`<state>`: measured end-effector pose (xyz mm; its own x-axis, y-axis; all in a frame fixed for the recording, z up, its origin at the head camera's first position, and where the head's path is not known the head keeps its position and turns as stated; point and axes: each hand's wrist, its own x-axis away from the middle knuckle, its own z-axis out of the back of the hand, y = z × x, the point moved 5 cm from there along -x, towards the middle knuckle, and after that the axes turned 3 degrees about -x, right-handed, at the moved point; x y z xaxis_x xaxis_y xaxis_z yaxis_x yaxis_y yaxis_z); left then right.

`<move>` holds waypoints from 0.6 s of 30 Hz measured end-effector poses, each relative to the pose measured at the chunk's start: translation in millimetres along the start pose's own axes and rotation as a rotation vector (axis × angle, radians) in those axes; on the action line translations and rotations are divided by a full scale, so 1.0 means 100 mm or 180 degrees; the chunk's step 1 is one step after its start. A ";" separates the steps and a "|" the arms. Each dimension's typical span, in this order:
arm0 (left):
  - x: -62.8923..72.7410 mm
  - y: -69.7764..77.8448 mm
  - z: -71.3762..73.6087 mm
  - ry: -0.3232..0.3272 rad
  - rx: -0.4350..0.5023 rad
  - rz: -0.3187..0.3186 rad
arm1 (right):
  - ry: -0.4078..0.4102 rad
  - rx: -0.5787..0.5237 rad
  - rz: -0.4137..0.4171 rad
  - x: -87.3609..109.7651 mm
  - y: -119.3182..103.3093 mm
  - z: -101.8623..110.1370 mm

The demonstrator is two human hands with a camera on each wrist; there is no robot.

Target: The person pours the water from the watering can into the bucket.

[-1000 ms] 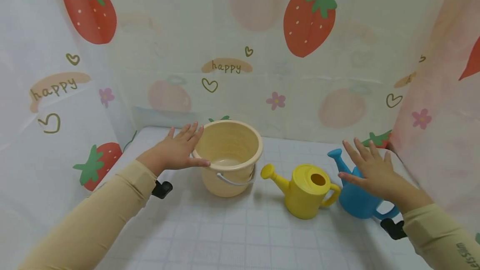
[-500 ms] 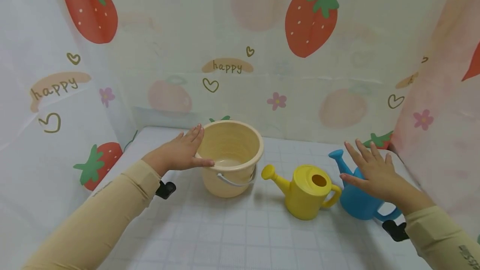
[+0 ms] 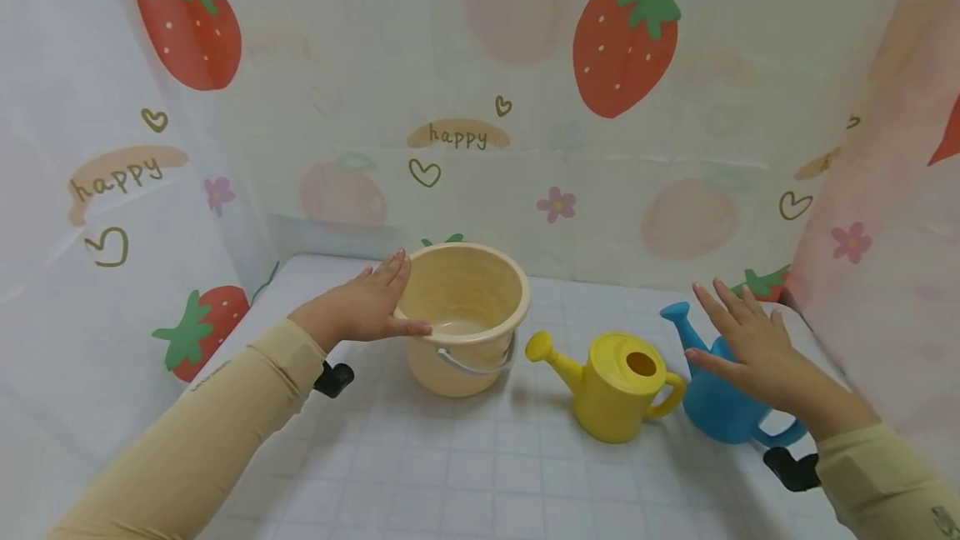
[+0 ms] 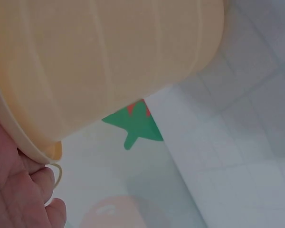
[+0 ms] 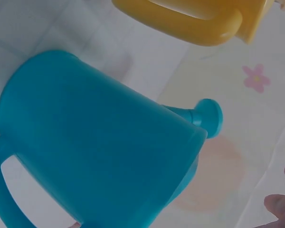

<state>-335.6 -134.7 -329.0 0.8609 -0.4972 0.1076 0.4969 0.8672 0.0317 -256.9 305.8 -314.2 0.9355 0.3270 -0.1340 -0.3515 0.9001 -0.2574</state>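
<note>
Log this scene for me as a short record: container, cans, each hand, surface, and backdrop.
Container: cream bucket, upright, pale handle hanging down
Middle can: yellow watering can, upright, spout towards the bucket
Far-right can: blue watering can, upright, partly hidden
Left hand: at the bucket's rim, fingers extended
Right hand: fingers spread, in front of the blue watering can in the head view; contact unclear
Surface: white, grid-patterned tabletop
Backdrop: strawberry-print sheet
</note>
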 end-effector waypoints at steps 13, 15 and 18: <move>-0.03 -0.01 0.00 -0.0044 -0.0184 -0.0014 | 0.0128 -0.0551 0.0053 0.08 -0.08 -0.08; -0.03 -0.01 0.00 -0.0046 -0.0196 -0.0019 | 0.0139 -0.0647 0.0086 0.10 -0.10 -0.10; -0.03 -0.01 0.00 -0.0058 -0.0210 -0.0015 | 0.0120 -0.0727 0.0158 0.12 -0.14 -0.15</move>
<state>-338.9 -134.3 -328.8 0.8567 -0.5003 0.1257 0.5076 0.8609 -0.0334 -241.8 293.2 -326.3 0.9163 0.3544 -0.1863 -0.4001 0.7932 -0.4590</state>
